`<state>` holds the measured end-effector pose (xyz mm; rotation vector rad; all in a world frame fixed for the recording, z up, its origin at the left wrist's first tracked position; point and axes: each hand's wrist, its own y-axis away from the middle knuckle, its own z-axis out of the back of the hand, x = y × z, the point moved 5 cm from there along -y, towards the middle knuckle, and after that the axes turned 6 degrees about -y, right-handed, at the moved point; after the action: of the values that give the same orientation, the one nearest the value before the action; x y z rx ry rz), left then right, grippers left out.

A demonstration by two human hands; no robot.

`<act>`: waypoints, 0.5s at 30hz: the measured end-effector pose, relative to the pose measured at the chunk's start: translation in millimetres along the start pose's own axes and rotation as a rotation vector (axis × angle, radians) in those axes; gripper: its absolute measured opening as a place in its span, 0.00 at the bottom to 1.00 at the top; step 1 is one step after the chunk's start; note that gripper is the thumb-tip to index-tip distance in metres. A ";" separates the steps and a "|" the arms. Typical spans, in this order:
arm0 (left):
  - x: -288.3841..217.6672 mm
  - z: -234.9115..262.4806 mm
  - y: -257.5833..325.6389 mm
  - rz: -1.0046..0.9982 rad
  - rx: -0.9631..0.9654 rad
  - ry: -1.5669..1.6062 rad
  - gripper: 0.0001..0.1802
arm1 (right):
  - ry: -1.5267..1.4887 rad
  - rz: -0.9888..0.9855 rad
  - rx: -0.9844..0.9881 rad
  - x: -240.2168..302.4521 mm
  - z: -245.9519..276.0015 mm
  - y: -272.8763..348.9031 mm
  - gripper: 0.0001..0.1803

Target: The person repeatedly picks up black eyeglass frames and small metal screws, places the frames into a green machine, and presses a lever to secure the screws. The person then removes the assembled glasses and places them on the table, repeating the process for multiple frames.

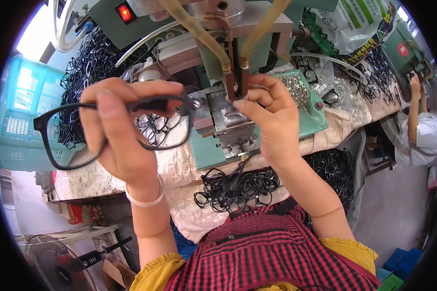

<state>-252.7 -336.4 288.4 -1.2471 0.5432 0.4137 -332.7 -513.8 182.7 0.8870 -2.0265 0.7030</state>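
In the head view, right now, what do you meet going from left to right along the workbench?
Turquoise plastic basket → black eyeglass frame held in the left hand → metal fixture of the green machine → right hand → heap of small metal parts → another person's arm.

I see a black eyeglass frame (109, 128) — glossy, lenses out, held level and front-on. Its right end sits against the metal jig (228, 121) — a grey block on a green base.

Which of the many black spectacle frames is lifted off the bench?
The frame pinched in the left hand, raised above the bench with one end at the machine. All the others lie in heaps.
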 end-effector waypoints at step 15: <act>15.6 -104.9 121.5 1.313 0.683 1.104 0.14 | 1.163 0.338 -0.049 28.9 136.3 7.1 0.11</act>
<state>-326.7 -404.2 162.1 -0.1797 2.2581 0.5007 -411.3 -618.1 133.7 -0.0005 -1.1056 1.0239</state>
